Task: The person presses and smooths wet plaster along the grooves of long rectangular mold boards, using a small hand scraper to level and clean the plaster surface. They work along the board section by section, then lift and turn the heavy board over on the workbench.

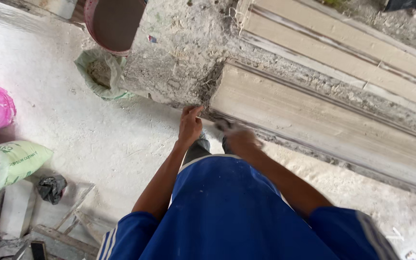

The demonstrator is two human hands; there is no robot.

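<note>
My left hand [189, 126] has fingers extended, tips on the moulded plaster cornice [323, 127] at its left end, by the rough wall [179, 53]. Right hand [239, 137] is blurred, grip unclear. Cornice looks heavy, stiff, brittle; I'd hold it underneath.

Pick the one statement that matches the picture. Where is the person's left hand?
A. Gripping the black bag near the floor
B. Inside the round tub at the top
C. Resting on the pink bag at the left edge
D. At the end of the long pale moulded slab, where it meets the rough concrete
D: the left hand reaches to the end of the moulded slab beside the rough concrete, far from the bags.
</note>
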